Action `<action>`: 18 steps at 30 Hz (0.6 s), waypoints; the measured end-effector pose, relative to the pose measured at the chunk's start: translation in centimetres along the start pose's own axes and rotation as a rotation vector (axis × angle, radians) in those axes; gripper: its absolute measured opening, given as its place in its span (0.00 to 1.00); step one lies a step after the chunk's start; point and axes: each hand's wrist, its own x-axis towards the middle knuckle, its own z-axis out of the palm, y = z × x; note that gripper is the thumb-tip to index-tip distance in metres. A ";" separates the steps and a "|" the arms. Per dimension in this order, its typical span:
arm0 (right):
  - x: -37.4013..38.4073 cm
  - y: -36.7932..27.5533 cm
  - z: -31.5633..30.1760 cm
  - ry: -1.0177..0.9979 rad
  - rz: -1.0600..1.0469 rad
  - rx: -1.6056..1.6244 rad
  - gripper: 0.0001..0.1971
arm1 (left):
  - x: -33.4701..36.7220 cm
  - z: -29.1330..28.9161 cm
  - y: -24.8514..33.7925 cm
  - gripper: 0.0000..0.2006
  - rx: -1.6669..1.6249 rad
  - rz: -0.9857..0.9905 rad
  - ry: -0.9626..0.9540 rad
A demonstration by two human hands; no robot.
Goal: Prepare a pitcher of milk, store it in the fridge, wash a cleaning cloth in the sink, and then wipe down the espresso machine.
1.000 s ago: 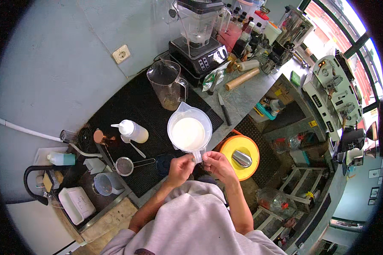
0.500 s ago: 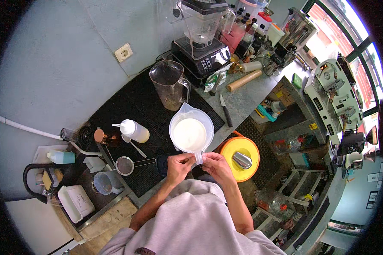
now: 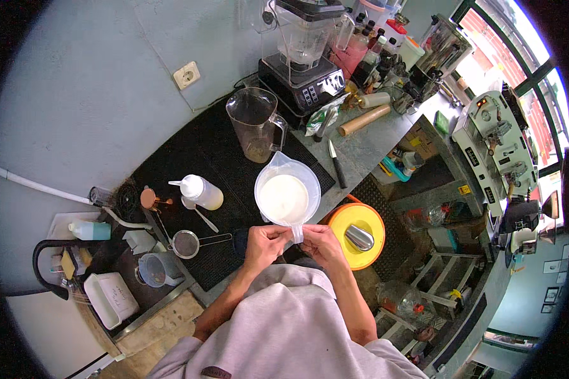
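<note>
- Measuring jug (image 3: 277, 165): handle partly covered by the fingertips of the left hand (image 3: 263, 247) and right hand (image 3: 324, 245); the exact hold is too small to tell.
- Dark object (image 3: 239, 242): partly behind the left hand; kind indeterminate.
- Blender (image 3: 302, 83): top cut off by the upper edge.
- Bottles (image 3: 365, 66): overlapping, lower parts mostly hidden.
- Framed pictures (image 3: 551, 294): contents too small to distinguish.
- Sweatshirt (image 3: 281, 322): truncated by the lower edge.
</note>
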 end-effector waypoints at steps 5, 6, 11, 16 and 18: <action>0.1 -0.3 -0.2 -0.002 -0.022 -0.078 0.10 | -0.3 0.2 0.4 0.10 -0.052 -0.123 0.024; 0.3 -0.1 -0.5 -0.009 -0.012 -0.091 0.10 | -0.2 0.2 0.3 0.10 -0.052 -0.123 0.023; -0.3 -0.8 0.5 -0.010 0.010 -0.071 0.10 | 0.0 -0.1 -1.6 0.08 -0.250 -0.228 -0.026; -0.3 -1.5 0.3 -0.037 0.024 -0.112 0.10 | -0.1 0.7 -2.8 0.08 -0.434 -0.241 -0.014; -0.2 -1.6 0.1 -0.046 0.021 -0.122 0.10 | -0.2 0.9 -2.8 0.08 -0.452 -0.245 -0.001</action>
